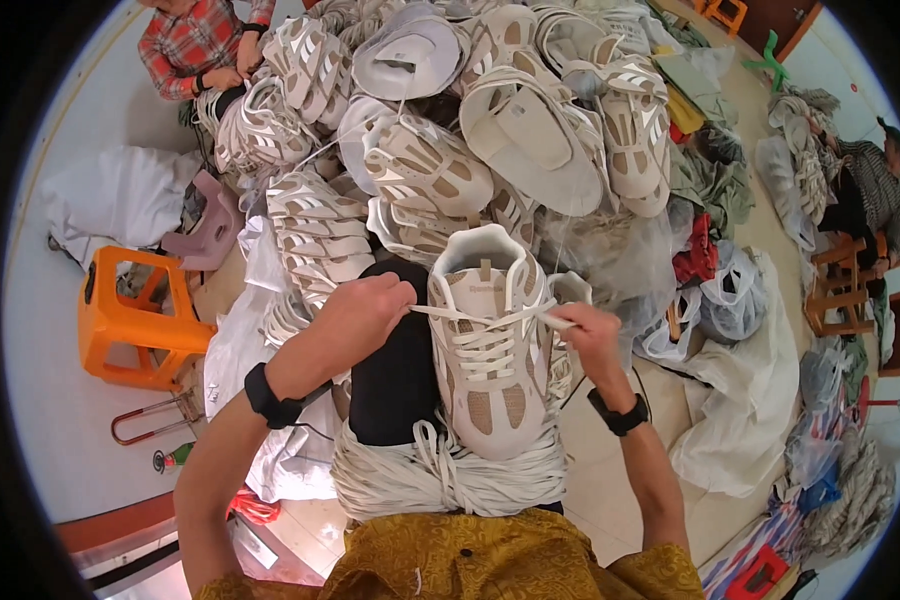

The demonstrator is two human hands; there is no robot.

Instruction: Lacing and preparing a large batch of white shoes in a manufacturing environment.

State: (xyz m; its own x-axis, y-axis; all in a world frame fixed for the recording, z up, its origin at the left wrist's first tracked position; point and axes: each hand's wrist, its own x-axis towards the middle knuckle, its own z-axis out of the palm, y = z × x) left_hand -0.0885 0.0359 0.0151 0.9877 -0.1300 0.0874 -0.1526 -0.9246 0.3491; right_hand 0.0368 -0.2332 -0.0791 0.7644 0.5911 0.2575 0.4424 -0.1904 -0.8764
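A beige and white sneaker rests on my lap, toe toward me, its front laced in a criss-cross. My left hand is closed on one end of the shoelace, left of the shoe's opening. On the other side, my right hand pinches the opposite lace end. The two ends cross over the tongue and are pulled outward, fairly taut. Under the shoe's toe lies a thick bundle of loose white shoelaces across my lap. My black-covered leg shows just left of the sneaker.
A big pile of similar sneakers rises directly ahead. An orange plastic stool stands at the left. White sheeting and plastic bags lie to the right. One person in a plaid shirt sits far left, another person far right.
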